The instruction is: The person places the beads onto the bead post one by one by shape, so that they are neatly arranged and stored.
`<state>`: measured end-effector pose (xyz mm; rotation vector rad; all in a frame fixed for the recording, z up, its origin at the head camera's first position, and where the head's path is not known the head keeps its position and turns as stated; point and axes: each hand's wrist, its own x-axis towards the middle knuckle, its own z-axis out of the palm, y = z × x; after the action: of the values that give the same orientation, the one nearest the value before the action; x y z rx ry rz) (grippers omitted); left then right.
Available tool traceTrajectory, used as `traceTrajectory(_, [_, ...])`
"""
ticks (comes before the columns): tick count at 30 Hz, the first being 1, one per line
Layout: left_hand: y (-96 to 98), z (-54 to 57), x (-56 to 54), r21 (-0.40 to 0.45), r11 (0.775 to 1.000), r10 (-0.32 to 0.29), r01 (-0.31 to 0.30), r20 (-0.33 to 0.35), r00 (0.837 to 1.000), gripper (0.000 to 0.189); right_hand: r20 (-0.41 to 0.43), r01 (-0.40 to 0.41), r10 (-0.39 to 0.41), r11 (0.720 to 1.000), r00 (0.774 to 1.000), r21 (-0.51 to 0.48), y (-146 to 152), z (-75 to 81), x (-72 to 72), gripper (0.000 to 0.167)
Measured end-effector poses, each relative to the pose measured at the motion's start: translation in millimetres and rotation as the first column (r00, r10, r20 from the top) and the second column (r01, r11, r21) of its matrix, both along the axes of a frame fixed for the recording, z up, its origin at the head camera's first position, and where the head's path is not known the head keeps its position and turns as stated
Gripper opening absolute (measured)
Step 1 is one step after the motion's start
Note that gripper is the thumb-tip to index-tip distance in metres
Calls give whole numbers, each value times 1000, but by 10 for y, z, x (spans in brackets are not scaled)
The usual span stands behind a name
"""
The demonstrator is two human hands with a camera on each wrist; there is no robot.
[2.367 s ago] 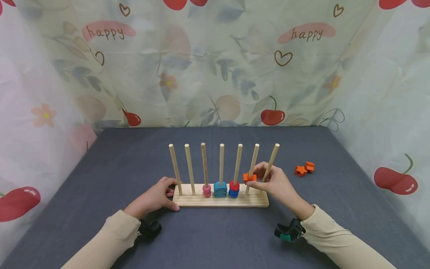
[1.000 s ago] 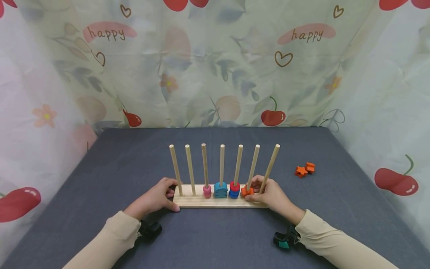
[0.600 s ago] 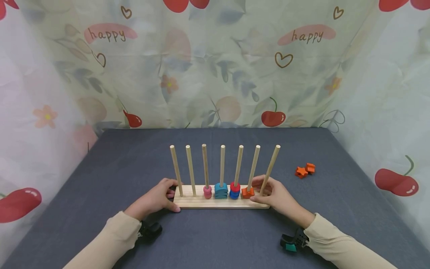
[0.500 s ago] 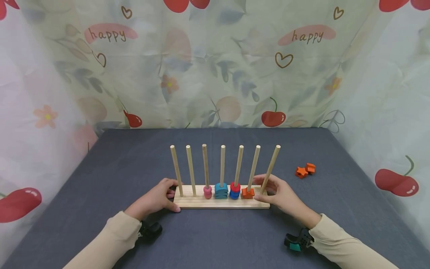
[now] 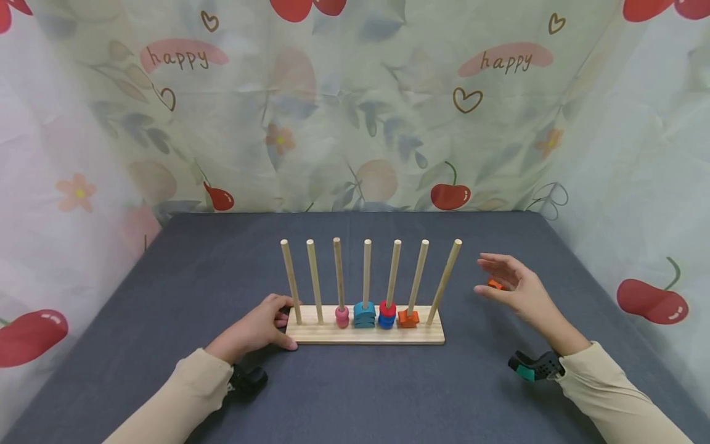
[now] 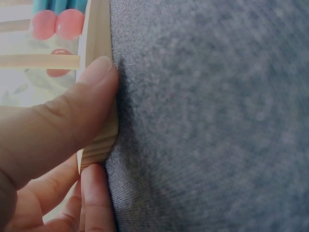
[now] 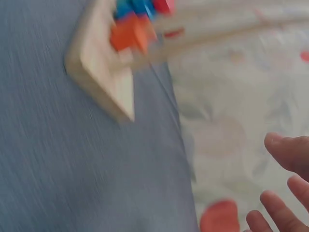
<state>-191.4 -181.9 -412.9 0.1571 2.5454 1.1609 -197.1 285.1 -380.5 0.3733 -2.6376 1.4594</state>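
A wooden peg board (image 5: 366,335) with a row of upright pegs stands on the dark cloth. Its left end is gripped by my left hand (image 5: 256,325); in the left wrist view the thumb (image 6: 91,82) presses the front edge while fingers curl round the end. Pink beads (image 5: 342,317), teal pieces (image 5: 364,315), red and blue beads (image 5: 387,315) and an orange star bead (image 5: 408,319) sit low on separate pegs. Right of the board, my right hand (image 5: 518,287) hovers with parted fingers and holds nothing. Behind it shows part of a loose orange bead (image 5: 495,284); the rest is hidden.
Two pegs at the board's left, such as the leftmost peg (image 5: 291,282), and the rightmost peg (image 5: 444,282) are bare. A dark grey cloth (image 5: 355,394) covers the table. A printed curtain (image 5: 355,111) stands behind and at both sides.
My right hand lowered the orange star bead down the sixth peg, let it go, and moved right towards the loose orange beads. The left hand keeps its hold on the board.
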Motion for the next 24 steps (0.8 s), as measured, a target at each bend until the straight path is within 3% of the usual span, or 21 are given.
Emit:
traceTrajectory(6, [-2, -1, 0, 5, 1000, 0, 0, 6, 1000, 78, 12, 88, -88, 996, 996, -28, 371, -7, -122, 60])
traceTrajectory(11, [-5, -2, -4, 4, 1000, 3, -3, 9, 1000, 78, 83, 144, -150, 987, 985, 77, 594, -51, -211, 66])
traceTrajectory(17, [-8, -4, -6, -2, 1000, 2, -2, 8, 1000, 78, 186, 94, -124, 982, 975, 166, 750, -191, -375, 75])
traceTrajectory(24, [-11, 11, 0, 0, 1000, 6, -6, 22, 1000, 77, 233, 57, -117, 967, 965, 249, 848, -308, -512, 72])
